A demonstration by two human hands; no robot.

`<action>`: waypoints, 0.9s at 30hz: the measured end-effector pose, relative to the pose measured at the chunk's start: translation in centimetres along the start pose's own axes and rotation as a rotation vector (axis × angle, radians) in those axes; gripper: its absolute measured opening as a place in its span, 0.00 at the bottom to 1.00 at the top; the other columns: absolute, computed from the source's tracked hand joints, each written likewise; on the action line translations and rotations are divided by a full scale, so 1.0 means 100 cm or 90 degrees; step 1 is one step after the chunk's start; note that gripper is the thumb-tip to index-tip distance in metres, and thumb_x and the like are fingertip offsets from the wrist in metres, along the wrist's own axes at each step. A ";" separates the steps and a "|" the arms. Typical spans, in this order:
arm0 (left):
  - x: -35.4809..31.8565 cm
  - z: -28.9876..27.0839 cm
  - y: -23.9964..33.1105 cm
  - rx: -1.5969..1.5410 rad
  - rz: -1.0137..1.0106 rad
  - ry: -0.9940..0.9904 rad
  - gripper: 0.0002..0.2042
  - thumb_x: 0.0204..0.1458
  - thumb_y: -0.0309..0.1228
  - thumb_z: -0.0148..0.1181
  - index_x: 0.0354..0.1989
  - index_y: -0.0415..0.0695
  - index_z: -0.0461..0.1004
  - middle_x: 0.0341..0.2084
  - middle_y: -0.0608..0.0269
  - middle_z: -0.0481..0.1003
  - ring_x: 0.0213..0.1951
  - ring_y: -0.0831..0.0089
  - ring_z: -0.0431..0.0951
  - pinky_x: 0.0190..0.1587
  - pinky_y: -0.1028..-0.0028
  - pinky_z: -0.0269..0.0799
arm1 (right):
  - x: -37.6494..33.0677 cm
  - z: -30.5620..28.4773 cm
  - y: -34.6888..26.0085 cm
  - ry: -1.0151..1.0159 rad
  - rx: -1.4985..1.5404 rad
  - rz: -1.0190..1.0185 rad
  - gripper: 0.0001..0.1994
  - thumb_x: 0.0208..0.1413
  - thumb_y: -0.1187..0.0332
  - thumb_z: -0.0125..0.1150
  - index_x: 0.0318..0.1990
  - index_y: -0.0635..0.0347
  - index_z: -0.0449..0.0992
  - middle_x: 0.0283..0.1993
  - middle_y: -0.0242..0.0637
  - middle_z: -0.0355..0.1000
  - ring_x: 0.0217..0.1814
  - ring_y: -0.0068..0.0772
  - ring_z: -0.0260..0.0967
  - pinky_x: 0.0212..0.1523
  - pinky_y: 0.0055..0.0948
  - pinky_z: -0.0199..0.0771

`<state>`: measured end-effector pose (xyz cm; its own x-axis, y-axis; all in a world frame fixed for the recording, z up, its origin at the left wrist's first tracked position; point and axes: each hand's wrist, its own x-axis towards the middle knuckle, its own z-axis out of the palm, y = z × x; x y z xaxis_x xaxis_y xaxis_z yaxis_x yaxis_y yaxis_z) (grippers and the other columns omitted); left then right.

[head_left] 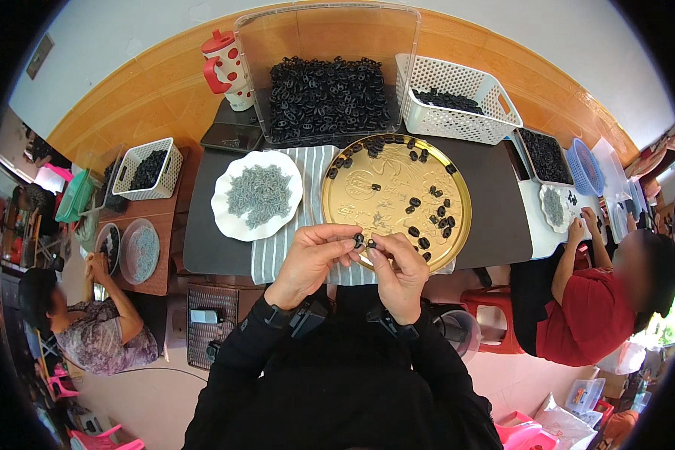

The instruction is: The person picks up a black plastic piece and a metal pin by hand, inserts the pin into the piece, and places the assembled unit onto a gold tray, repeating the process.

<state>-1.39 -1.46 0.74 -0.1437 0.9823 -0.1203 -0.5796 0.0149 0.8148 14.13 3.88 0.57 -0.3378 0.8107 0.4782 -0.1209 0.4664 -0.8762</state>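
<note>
My left hand (313, 259) is closed in a pinch on a small black plastic piece (358, 239). Close beside it, my right hand (399, 274) pinches another small black piece (372, 244); whether the two pieces touch, I cannot tell. Both hands are over the near edge of a round gold tray (360, 208) with an embossed pattern. Several black pieces (424, 243) lie scattered on that tray, mostly at its right and far sides. Left of it, a white scalloped plate (226, 219) holds a heap of small grey pins or screws (259, 195).
Behind the tray stands a clear bin (247, 75) full of black pieces, beside a white perforated basket (457, 130). A red-lidded spotted tumbler (229, 67) and a striped cloth (311, 169) are on the dark table (202, 251). Other people (589, 315) work at both sides.
</note>
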 end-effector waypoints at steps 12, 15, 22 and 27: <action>-0.002 -0.002 -0.004 -0.014 0.009 0.013 0.12 0.53 0.19 0.56 0.46 0.33 0.74 0.32 0.56 0.78 0.30 0.75 0.78 0.31 0.81 0.71 | -0.002 0.005 0.001 0.012 -0.067 -0.028 0.13 0.47 0.85 0.59 0.42 0.69 0.75 0.31 0.39 0.71 0.30 0.26 0.68 0.32 0.20 0.68; -0.004 -0.002 -0.008 0.011 0.036 0.021 0.11 0.53 0.19 0.56 0.45 0.33 0.75 0.32 0.57 0.79 0.30 0.77 0.78 0.31 0.81 0.71 | -0.003 0.008 -0.002 0.022 -0.079 -0.023 0.13 0.46 0.86 0.59 0.42 0.69 0.76 0.31 0.38 0.70 0.30 0.24 0.67 0.32 0.19 0.67; -0.006 0.002 -0.013 0.059 0.082 0.026 0.10 0.53 0.19 0.57 0.44 0.35 0.76 0.31 0.59 0.79 0.31 0.77 0.78 0.32 0.81 0.72 | -0.005 0.009 0.004 0.008 -0.043 0.002 0.14 0.46 0.86 0.60 0.42 0.68 0.76 0.32 0.38 0.71 0.32 0.25 0.69 0.33 0.19 0.68; -0.009 0.001 -0.014 0.062 0.080 0.029 0.10 0.53 0.19 0.57 0.44 0.36 0.76 0.32 0.59 0.79 0.31 0.78 0.76 0.32 0.81 0.71 | -0.006 0.009 0.006 0.000 -0.008 0.002 0.13 0.47 0.86 0.60 0.42 0.69 0.76 0.32 0.38 0.71 0.32 0.24 0.69 0.32 0.19 0.68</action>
<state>-0.35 -2.34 -0.19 -0.2481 0.9680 -0.0374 -0.4742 -0.0878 0.8760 13.46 3.30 -0.28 -0.3384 0.8118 0.4760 -0.1081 0.4689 -0.8766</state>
